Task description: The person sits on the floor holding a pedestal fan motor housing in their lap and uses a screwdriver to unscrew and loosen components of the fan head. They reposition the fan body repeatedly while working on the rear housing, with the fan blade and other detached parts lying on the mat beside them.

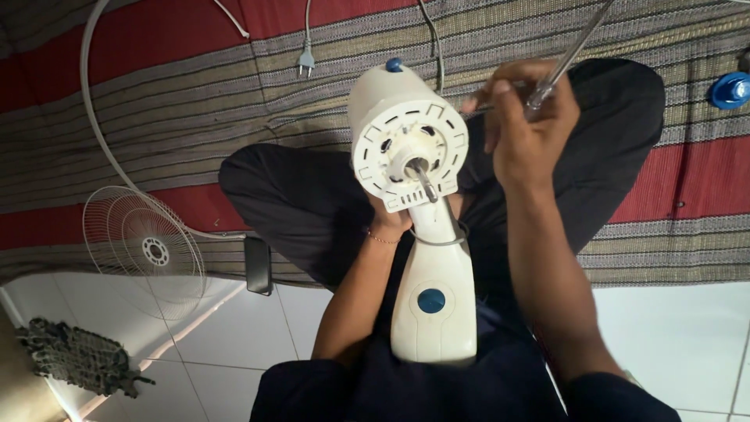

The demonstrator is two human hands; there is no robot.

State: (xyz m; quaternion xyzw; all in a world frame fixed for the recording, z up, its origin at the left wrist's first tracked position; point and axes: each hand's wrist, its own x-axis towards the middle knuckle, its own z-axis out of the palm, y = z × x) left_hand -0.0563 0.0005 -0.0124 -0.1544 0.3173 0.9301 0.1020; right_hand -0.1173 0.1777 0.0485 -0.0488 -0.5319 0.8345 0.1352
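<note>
I see a striped red, grey and olive rug (195, 94) spread over white floor tiles (672, 336). A dark woven mat (74, 355) lies at the lower left, under dim, warm light.

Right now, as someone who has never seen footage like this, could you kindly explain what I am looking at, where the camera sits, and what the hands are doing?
This is one picture from a camera worn on a person's head, looking down at their own lap and hands. There is no machine at work, only two bare hands. The person sits cross-legged on a striped red and grey mat beside white floor tiles. The left hand supports a white fan motor housing from behind, its bare shaft pointing up at the camera. The right hand has its grip on a screwdriver with a clear handle, raised beside the housing. On the mat lie the wire fan guard, a dark phone, a white power plug and a blue cap.
</note>
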